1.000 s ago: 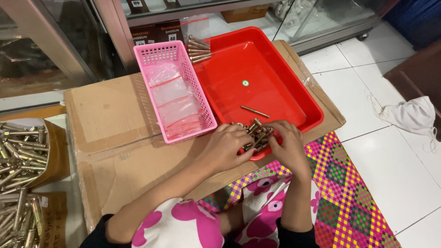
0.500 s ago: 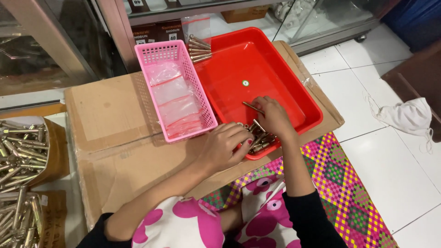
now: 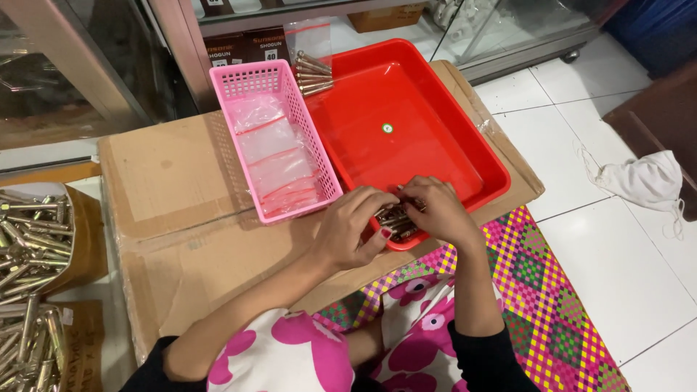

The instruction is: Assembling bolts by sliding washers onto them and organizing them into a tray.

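Note:
A red plastic tray [image 3: 406, 101] lies on a flattened cardboard box [image 3: 174, 203]. In its near corner is a small pile of brass-coloured metal bolts [image 3: 396, 220]. My left hand [image 3: 352, 229] and my right hand [image 3: 435, 210] are both cupped over that pile, fingers closed around the bolts, which are mostly hidden beneath them. To the left of the tray stands a pink plastic basket [image 3: 247, 80] holding several clear zip bags [image 3: 276, 163].
A bag of more bolts [image 3: 314, 72] lies behind the basket. Boxes full of bolts [image 3: 29, 247] sit at the far left. Glass cabinets stand behind. A white cloth [image 3: 646, 181] lies on the tiled floor at right, a woven mat [image 3: 552, 290] beneath me.
My right hand reached further into the tray for a stray bolt, then came back. Both hands are together on the pile again.

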